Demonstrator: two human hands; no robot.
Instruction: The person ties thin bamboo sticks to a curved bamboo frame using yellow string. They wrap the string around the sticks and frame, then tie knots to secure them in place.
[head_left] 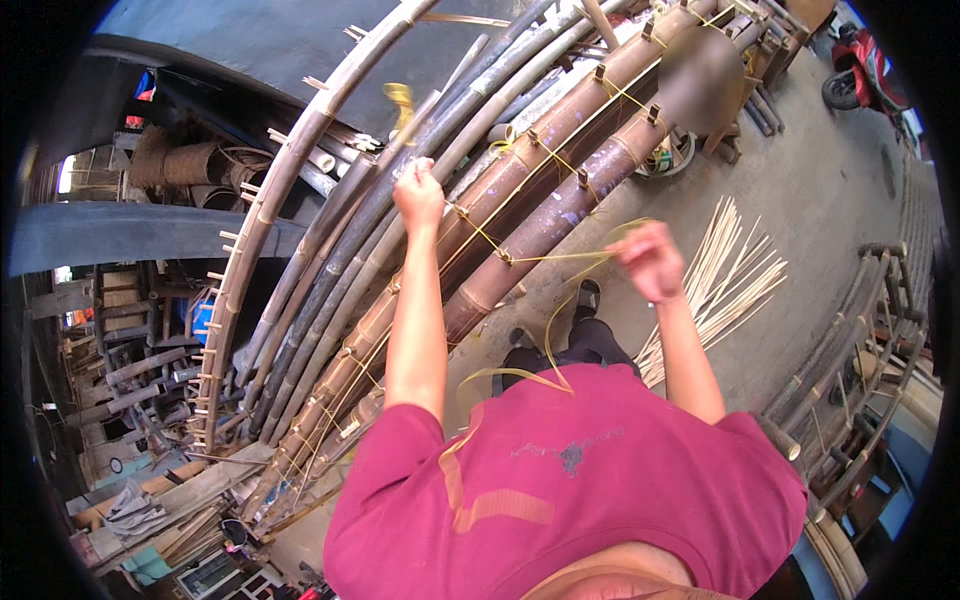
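Two long brown bamboo poles (pixel 570 205) lie side by side on a slant, with short dark pegs (pixel 583 178) standing out of them. A thin yellow strap (pixel 560 257) crosses between the poles from peg to peg. My right hand (pixel 652 262) is closed on this strap, holding it taut from a peg on the nearer pole. Its slack length loops down over my lap and shirt. Raised over the far pole, my left hand (pixel 418 195) makes a fist. Whatever it may grip is hidden by the fingers. Just beyond it a curled yellow strap piece (pixel 400 100) shows.
Left of the poles stand more grey bamboo poles (pixel 345 235) and a curved one with many small sticks (pixel 232 270). Thin pale bamboo sticks (pixel 725 275) lie fanned on the floor to my right. A bamboo frame (pixel 850 350) stands far right, a red motorbike (pixel 865 70) behind.
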